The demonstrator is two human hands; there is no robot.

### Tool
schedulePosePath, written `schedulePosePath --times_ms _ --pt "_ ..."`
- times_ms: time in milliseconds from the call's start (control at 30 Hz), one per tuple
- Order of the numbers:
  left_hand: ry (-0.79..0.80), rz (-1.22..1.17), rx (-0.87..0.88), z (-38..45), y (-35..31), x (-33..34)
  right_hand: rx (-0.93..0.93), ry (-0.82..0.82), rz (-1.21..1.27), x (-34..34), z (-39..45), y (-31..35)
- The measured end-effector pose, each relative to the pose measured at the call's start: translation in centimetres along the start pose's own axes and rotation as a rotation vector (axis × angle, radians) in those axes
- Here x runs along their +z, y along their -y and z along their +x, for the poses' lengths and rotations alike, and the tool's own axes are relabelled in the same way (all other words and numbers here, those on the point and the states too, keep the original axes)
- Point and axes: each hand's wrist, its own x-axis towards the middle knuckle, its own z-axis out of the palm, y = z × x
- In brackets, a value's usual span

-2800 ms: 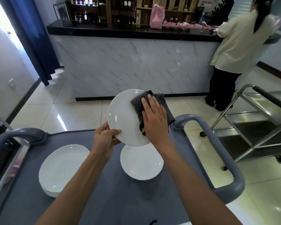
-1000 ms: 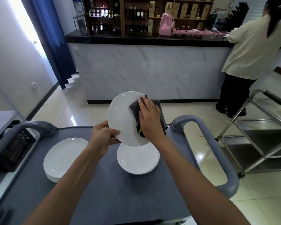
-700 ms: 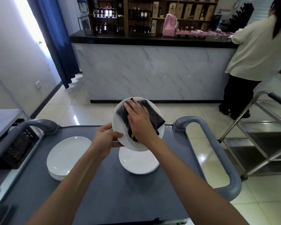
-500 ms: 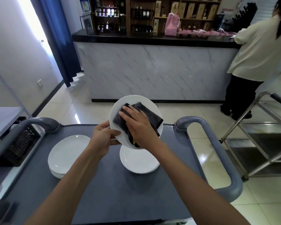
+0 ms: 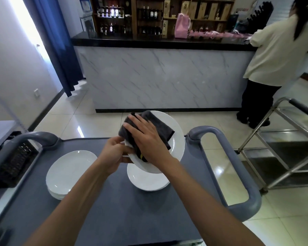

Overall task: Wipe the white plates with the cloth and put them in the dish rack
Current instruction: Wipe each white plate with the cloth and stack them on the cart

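Right hand (image 5: 146, 139) flat on cloth (image 5: 160, 126) over plate (image 5: 177, 144)

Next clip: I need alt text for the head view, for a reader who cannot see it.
Over a grey cart, the left hand grips the rim of a tilted white plate while the right hand presses a dark cloth flat on it. Beneath it are two stacks of white plates.

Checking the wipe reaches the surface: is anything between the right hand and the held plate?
Only the cloth. The right hand presses it flat against the tilted plate, whose near rim the left hand grips. Nothing else lies between them.
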Motion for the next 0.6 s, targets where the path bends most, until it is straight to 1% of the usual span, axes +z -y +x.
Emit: schedulePosePath --times_ms 67,133,467,600 --pt "0.012 -0.004 -0.01 0.0 -0.1 0.1 -0.004 -0.014 -0.026 0.0 0.8 -0.6" --pt "0.009 -0.006 -0.011 -0.1 -0.1 0.2 0.034 -0.029 -0.049 -0.1 1.5 -1.3" --pt "-0.093 -0.133 0.038 -0.6 1.3 -0.2 0.274 -0.136 -0.058 -1.7 3.8 -5.3" --pt "-0.169 -0.21 0.03 -0.5 1.8 -0.3 0.351 -0.138 -0.102 -2.0 3.4 -6.1"
